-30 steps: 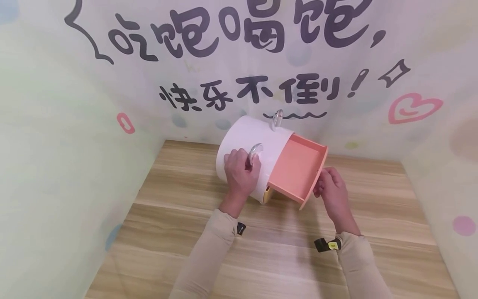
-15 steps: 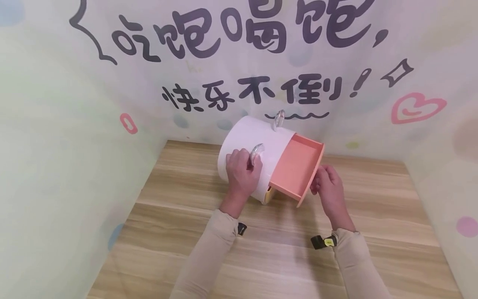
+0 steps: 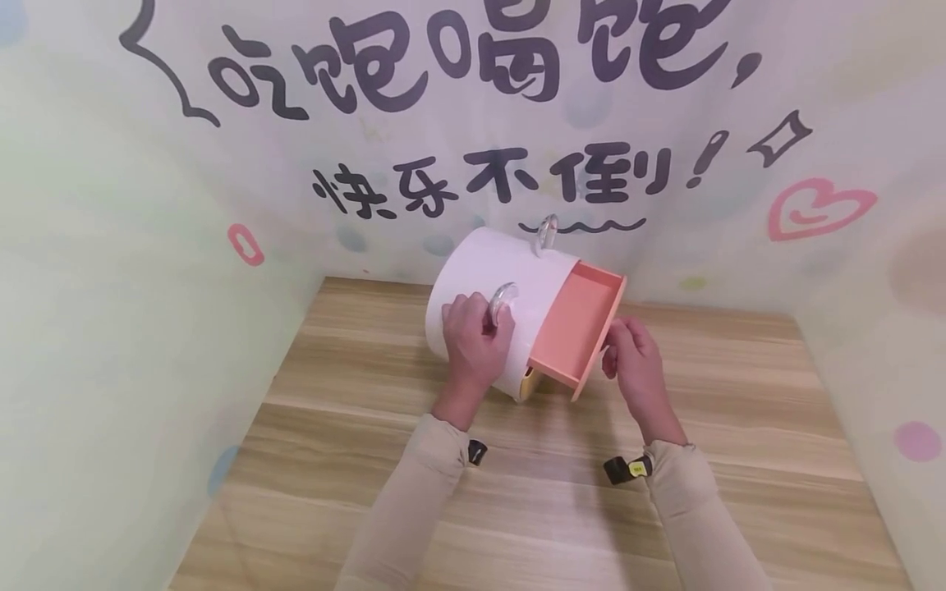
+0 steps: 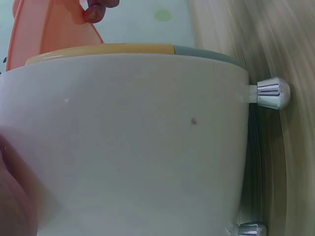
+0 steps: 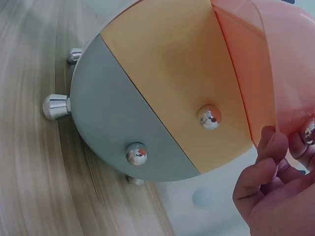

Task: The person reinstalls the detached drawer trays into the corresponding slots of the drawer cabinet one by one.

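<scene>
A white drum-shaped drawer box (image 3: pixel 480 263) lies on the wooden table, its coral drawer (image 3: pixel 576 324) partly pulled out to the right. My left hand (image 3: pixel 476 336) holds the silver loop handle (image 3: pixel 503 300) on the box's top, thumb and forefinger either side of it. At the drawer's front is my right hand (image 3: pixel 637 369), fingers curled. In the right wrist view, its fingertips (image 5: pixel 273 143) meet the drawer front's edge and the shiny round knob (image 5: pixel 308 131). Below the coral drawer, the yellow drawer (image 5: pixel 172 64) and grey-blue drawer (image 5: pixel 113 108) sit closed.
A second silver loop (image 3: pixel 547 235) stands on the box's far side. Silver feet (image 5: pixel 56 106) support it on the wood-grain table (image 3: pixel 532 509). A printed wall (image 3: pixel 414 246) rises close behind, with pale side walls left and right.
My right hand has moved left with the coral drawer, which has slid further into the white box. The left hand keeps its place on the handle.
</scene>
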Available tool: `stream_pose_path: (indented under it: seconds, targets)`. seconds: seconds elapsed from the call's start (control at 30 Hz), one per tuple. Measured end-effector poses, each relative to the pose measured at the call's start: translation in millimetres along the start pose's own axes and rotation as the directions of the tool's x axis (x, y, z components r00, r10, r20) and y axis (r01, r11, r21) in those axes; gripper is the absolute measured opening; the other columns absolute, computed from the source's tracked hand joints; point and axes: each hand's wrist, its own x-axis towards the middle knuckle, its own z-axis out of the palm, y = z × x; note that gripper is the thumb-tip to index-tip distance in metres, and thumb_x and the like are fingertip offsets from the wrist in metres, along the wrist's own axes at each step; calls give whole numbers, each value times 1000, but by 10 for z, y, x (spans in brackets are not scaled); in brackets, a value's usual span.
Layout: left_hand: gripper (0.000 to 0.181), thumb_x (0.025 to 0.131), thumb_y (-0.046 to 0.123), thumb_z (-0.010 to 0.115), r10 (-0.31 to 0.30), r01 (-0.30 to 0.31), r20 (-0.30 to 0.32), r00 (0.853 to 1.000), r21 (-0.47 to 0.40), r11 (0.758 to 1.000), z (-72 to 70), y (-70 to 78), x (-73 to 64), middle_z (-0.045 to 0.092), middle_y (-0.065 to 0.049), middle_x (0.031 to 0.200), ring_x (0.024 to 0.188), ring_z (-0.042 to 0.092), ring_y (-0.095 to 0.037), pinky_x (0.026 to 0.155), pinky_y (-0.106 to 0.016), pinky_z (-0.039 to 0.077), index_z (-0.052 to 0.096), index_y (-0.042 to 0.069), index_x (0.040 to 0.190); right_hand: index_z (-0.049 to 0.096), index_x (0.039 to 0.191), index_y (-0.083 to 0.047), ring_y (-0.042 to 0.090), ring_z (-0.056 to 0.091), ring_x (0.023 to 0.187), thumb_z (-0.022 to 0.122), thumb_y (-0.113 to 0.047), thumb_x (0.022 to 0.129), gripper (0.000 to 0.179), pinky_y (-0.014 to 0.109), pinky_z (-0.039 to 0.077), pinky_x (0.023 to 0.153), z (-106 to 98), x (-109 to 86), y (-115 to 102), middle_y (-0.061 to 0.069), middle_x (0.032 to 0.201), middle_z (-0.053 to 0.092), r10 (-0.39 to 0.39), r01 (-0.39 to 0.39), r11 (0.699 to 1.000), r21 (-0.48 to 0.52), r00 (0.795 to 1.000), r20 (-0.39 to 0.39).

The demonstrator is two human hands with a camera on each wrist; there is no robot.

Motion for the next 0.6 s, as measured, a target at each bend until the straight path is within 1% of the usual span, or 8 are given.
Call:
stream_pose_path:
  seconds: [0.1, 0.17, 0.3, 0.4, 0.5, 0.6]
  targets:
    - [27, 90, 18, 59, -5, 5, -2, 1000, -26, 1000, 19, 2, 1, 43, -7, 65, 66, 44, -26, 67, -38, 33, 42, 6, 74, 56, 102, -20, 13, 50, 61, 43, -45, 108, 29, 25, 47, 56, 20, 15, -12, -2, 83, 57, 3, -3, 999, -34, 1000, -6]
    - [27, 90, 18, 59, -9, 9, -7, 1000, -33, 999, 30, -3, 1, 43, -7, 65, 66, 44, -26, 67, -39, 33, 41, 7, 74, 56, 101, -20, 12, 50, 61, 43, -44, 108, 28, 24, 46, 55, 43, 25, -21, -3, 80, 57, -2, 2, 1000, -24, 1000, -9]
    - [27, 89, 17, 60, -18, 17, -32, 999, -47, 999, 29, -21, -5, 42, -8, 64, 66, 42, -26, 68, -39, 32, 41, 7, 73, 54, 99, -18, 12, 48, 57, 44, -39, 109, 26, 25, 44, 52, 105, 48, -26, -4, 69, 54, -47, 47, 999, 5, 999, 7]
    - [27, 89, 16, 60, -21, 18, -42, 999, -58, 998, 23, -30, -9, 42, -8, 64, 66, 42, -25, 69, -39, 32, 41, 7, 73, 54, 98, -17, 12, 46, 55, 43, -39, 109, 27, 26, 42, 50, 145, 70, -16, -4, 64, 49, -80, 80, 997, -6, 997, 19]
    - [27, 89, 16, 60, -22, 19, -39, 999, -70, 997, 26, -30, -14, 42, -8, 64, 66, 41, -25, 69, -40, 32, 41, 7, 73, 55, 98, -17, 13, 45, 53, 43, -40, 109, 28, 27, 40, 49, 184, 97, -16, -4, 62, 46, -100, 101, 994, -30, 995, 27]
    - [26, 89, 17, 60, -22, 20, -30, 999, -75, 997, 43, -24, -21, 43, -7, 64, 66, 42, -25, 69, -40, 33, 41, 7, 73, 56, 100, -16, 14, 44, 53, 44, -42, 108, 30, 27, 40, 49, 220, 118, -23, -4, 62, 45, -100, 102, 993, -51, 994, 40]
